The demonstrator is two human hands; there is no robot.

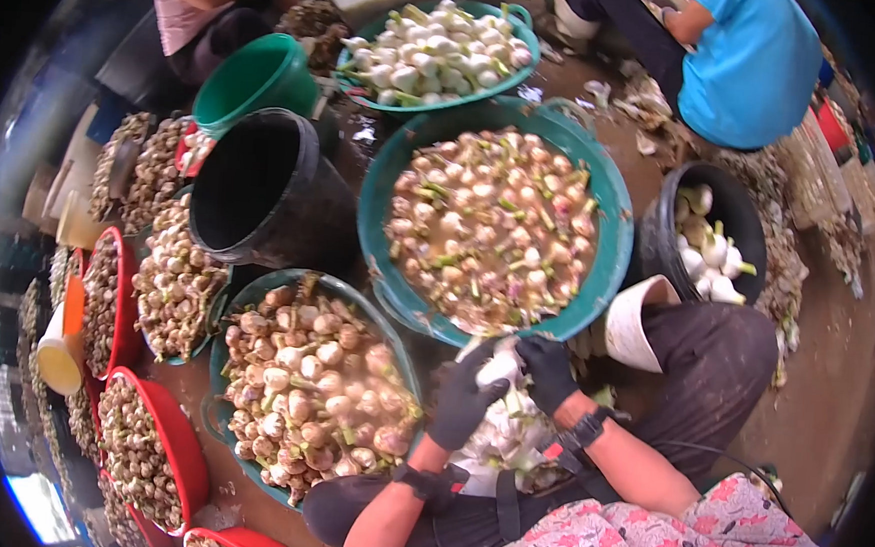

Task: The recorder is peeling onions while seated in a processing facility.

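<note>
A white garlic bulb is held over my lap in my left hand, which wears a dark glove. My right hand, also gloved, grips the far right side of the same bulb; its fingertips are partly hidden. Beneath both hands, pale garlic skins lie heaped between my legs. Just beyond them stands a large green tub of garlic bulbs floating in murky water. At my left knee, another green tub holds bigger, unpeeled bulbs, partly in water.
A black bucket with peeled bulbs stands right. An upright black bucket and a green bucket are left. Beyond the tubs, a green basin holds white bulbs. Red basins line the left. Two people sit opposite, one in a blue shirt.
</note>
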